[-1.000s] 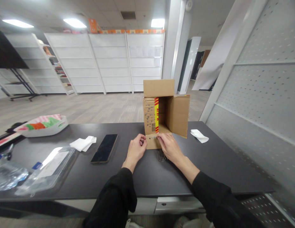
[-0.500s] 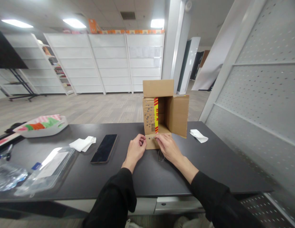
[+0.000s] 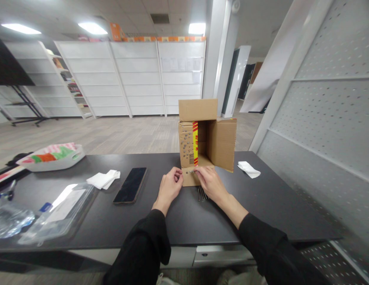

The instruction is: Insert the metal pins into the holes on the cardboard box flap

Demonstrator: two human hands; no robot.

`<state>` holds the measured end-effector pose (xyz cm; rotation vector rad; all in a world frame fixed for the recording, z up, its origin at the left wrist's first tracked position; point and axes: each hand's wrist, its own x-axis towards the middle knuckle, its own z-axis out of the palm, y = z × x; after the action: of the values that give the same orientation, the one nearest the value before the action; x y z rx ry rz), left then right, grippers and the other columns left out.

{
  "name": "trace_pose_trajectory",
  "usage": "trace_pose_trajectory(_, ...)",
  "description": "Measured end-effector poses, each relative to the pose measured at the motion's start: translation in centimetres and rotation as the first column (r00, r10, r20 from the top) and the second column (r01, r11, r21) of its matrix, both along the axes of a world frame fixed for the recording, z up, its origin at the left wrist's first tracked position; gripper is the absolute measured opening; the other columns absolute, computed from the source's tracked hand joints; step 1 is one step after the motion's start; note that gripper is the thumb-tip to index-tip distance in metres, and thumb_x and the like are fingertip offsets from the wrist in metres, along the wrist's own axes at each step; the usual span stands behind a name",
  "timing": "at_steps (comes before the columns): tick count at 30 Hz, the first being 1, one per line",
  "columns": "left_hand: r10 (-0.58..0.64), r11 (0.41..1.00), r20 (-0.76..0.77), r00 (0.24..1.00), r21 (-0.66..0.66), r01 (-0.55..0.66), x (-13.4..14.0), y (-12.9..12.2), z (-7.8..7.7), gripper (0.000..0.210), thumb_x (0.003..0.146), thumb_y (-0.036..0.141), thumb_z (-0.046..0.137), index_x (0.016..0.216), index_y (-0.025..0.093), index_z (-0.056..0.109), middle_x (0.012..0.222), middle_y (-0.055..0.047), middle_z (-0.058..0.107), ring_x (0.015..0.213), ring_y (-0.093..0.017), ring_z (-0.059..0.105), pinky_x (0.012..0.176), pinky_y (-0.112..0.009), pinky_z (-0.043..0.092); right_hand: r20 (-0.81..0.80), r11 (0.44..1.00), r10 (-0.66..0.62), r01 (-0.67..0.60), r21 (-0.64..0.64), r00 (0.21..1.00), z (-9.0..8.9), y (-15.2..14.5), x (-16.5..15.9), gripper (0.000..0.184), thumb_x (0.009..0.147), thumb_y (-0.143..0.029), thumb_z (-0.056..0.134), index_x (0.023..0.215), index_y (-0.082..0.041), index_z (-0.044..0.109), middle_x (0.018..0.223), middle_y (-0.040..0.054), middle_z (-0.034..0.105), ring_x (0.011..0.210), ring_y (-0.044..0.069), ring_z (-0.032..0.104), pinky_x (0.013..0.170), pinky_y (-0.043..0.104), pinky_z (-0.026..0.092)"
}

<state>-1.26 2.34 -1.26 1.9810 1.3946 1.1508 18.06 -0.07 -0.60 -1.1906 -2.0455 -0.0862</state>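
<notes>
A cardboard box [image 3: 224, 144] stands on its side with its opening towards me and its flaps spread. Several grey screw heads [image 3: 186, 144] dot its left flap, beside a yellow and red tape strip [image 3: 195, 144]. My right hand [image 3: 211, 183] pinches a small, thin metal screw over the lower flap [image 3: 189, 181]; the fingers partly hide it. At that flap's left edge rests my left hand [image 3: 171, 185], its fingers curled together, and what they hold, if anything, is hidden. Several long screws [image 3: 201, 194] lie on the table just below the flap, partly behind my right hand.
On the dark table [image 3: 190, 225] lie a phone [image 3: 130, 186], white tissues [image 3: 104, 180] and a clear plastic case [image 3: 59, 213]. A water bottle [image 3: 12, 219] and a white basket [image 3: 55, 163] are at the left. Another tissue [image 3: 249, 170] lies right, near a perforated panel [image 3: 327, 118].
</notes>
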Motion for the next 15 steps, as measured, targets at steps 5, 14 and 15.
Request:
trace_pose_trajectory(5, 0.007, 1.000, -0.005, 1.000, -0.006, -0.007, 0.02, -0.01, 0.10, 0.011, 0.084, 0.025, 0.054, 0.091, 0.021, 0.060, 0.080, 0.000, 0.070, 0.062, -0.010, 0.059, 0.064, -0.023, 0.045, 0.002, 1.000, -0.015, 0.015, 0.012, 1.000, -0.02, 0.04, -0.01, 0.022, 0.102, -0.023, 0.042, 0.107, -0.020, 0.063, 0.098, 0.0103, 0.070, 0.094, 0.027, 0.060, 0.082, 0.040, 0.047)
trace_pose_trajectory(14, 0.002, 1.000, -0.008, 1.000, -0.003, -0.002, 0.01, -0.05, 0.15, 0.011, 0.084, 0.025, 0.054, 0.092, 0.021, 0.060, 0.080, 0.000, 0.069, 0.061, -0.010, 0.059, 0.062, -0.022, 0.044, 0.031, 0.999, -0.031, 0.030, 0.022, 0.999, -0.22, 0.57, 0.04, 0.021, 0.100, -0.019, 0.043, 0.107, -0.019, 0.062, 0.100, 0.0109, 0.068, 0.096, 0.026, 0.059, 0.084, 0.040, 0.046)
trace_pose_trajectory(15, 0.004, 1.000, -0.009, 1.000, -0.003, -0.004, 0.02, -0.05, 0.16, 0.011, 0.084, 0.025, 0.053, 0.092, 0.021, 0.060, 0.080, 0.000, 0.070, 0.061, -0.010, 0.059, 0.062, -0.022, 0.044, 0.041, 0.999, -0.040, 0.039, 0.027, 0.998, -0.25, 0.65, 0.04, 0.021, 0.100, -0.019, 0.043, 0.108, -0.019, 0.062, 0.100, 0.0111, 0.068, 0.095, 0.027, 0.059, 0.084, 0.040, 0.045)
